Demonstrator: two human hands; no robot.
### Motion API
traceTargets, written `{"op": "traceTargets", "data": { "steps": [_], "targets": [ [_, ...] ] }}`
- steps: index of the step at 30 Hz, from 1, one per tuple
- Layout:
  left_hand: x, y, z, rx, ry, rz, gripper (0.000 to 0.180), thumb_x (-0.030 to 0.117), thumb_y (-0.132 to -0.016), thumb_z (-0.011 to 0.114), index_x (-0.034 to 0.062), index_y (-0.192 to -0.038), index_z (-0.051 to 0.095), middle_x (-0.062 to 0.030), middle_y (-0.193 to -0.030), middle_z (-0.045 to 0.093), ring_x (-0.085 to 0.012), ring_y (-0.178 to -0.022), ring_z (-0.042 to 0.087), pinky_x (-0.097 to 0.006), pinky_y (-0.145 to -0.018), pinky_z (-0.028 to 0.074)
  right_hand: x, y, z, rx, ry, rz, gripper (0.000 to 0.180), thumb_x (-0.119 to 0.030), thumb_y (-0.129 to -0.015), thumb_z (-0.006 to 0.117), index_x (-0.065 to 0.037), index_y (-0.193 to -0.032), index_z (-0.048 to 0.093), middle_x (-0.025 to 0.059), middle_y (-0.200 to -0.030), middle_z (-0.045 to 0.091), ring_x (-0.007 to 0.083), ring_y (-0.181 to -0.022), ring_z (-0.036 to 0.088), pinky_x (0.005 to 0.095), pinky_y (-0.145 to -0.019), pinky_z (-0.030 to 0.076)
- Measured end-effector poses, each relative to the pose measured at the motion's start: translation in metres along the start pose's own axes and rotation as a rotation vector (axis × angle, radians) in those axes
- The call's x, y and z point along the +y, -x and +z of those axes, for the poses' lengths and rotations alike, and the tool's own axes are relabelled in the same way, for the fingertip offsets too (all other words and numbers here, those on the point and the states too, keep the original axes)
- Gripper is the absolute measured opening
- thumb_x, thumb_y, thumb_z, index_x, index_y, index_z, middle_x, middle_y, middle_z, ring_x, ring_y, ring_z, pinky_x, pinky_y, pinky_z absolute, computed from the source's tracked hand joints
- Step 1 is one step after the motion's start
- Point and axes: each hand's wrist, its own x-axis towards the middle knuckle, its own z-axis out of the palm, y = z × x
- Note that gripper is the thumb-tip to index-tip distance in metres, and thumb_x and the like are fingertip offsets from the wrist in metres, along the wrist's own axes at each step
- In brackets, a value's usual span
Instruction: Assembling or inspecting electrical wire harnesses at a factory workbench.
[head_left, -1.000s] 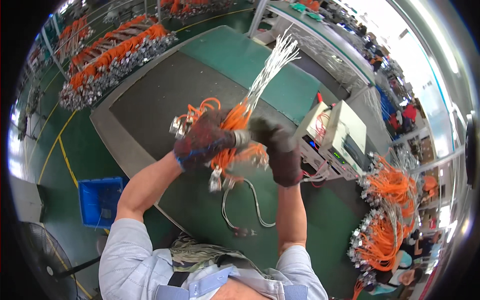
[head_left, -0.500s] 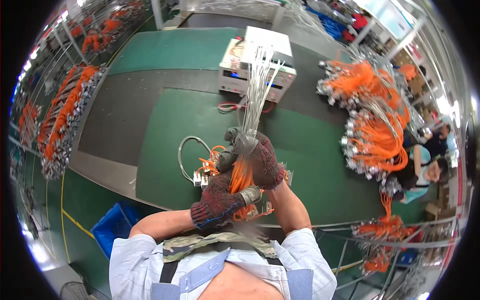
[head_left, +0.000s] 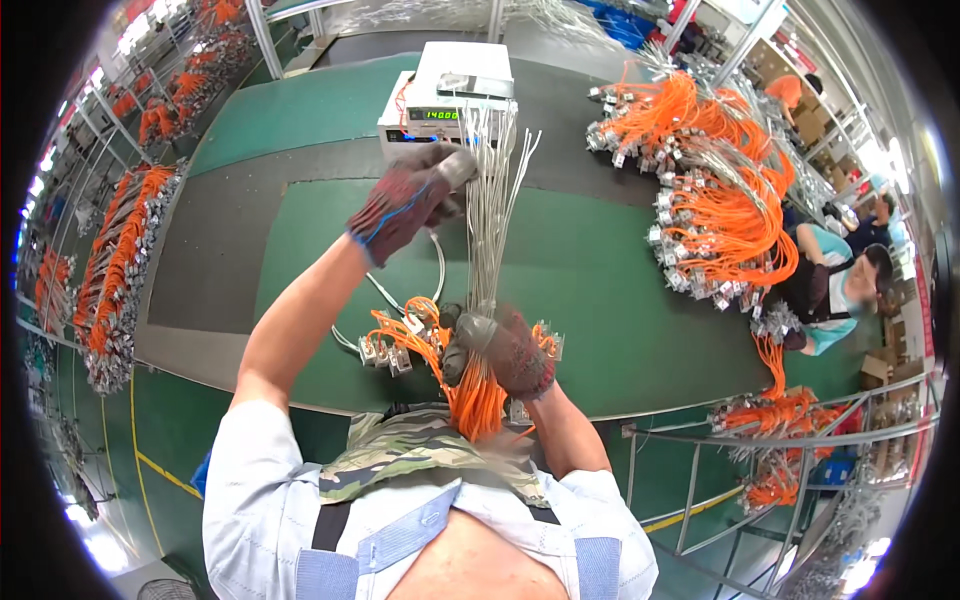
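Observation:
My right hand (head_left: 515, 352), in a dark knitted glove with grey fingers, is wrapped round a thick bundle of cables. Long silvery-grey wires (head_left: 487, 240) rise from this grip toward the back of the table, and orange cable ends (head_left: 478, 405) hang below it, close to my apron. Higher up, my left hand (head_left: 415, 195), gloved alike, is at the left side of the wires with its fingers curled. What its fingers hold is hidden. White metal connectors (head_left: 385, 354) on orange leads lie left of the bundle, with others (head_left: 548, 340) to the right.
A white bench instrument (head_left: 462, 75) with a lit display stands behind the wires. Heaps of orange cables with metal connectors (head_left: 720, 220) lie on the right of the green table (head_left: 590, 300). A rack of orange cables (head_left: 125, 260) is at left. Another person (head_left: 835, 275) works at far right.
My left hand has moved from low on the orange part up to the wires' upper left side. The right hand keeps its grip, slightly lower, and the pale cable beside it has shifted.

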Motion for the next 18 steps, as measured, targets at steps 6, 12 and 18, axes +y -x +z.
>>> {"op": "traceTargets", "data": {
  "steps": [6, 12, 18],
  "targets": [
    [-0.02, -0.035, -0.004, 0.083, 0.163, 0.051, 0.03, 0.031, -0.098, 0.072, 0.0071, -0.115, 0.074, 0.0009, -0.088, 0.07, -0.0049, -0.066, 0.058, -0.023, -0.059, 0.047, 0.005, -0.004, 0.006, 0.025, -0.158, 0.048, 0.031, -0.021, -0.099, 0.066, 0.004, -0.118, 0.068, 0.0088, -0.091, 0.072, 0.0167, -0.072, 0.07, 0.0313, -0.067, 0.06],
    [-0.002, -0.017, -0.016, 0.256, -0.158, 0.413, 0.026, 0.028, -0.099, 0.07, 0.0028, -0.101, 0.077, -0.0056, -0.084, 0.074, -0.0107, -0.073, 0.066, -0.028, -0.068, 0.054, 0.007, -0.009, 0.011, 0.047, -0.055, 0.043, 0.04, -0.025, -0.101, 0.065, 0.007, -0.125, 0.061, 0.0078, -0.093, 0.068, 0.0171, -0.074, 0.07, 0.0326, -0.067, 0.059],
    [0.027, -0.044, 0.025, 0.107, -1.289, 1.227, 0.024, 0.02, -0.087, 0.068, -0.001, -0.097, 0.075, -0.0119, -0.082, 0.074, -0.0242, -0.079, 0.067, -0.042, -0.069, 0.052, -0.001, -0.013, 0.042, -0.004, 0.079, 0.092, 0.024, -0.013, -0.098, 0.055, 0.004, -0.114, 0.063, 0.0111, -0.087, 0.067, 0.0191, -0.061, 0.067, 0.0338, -0.059, 0.058]
  ]
}}
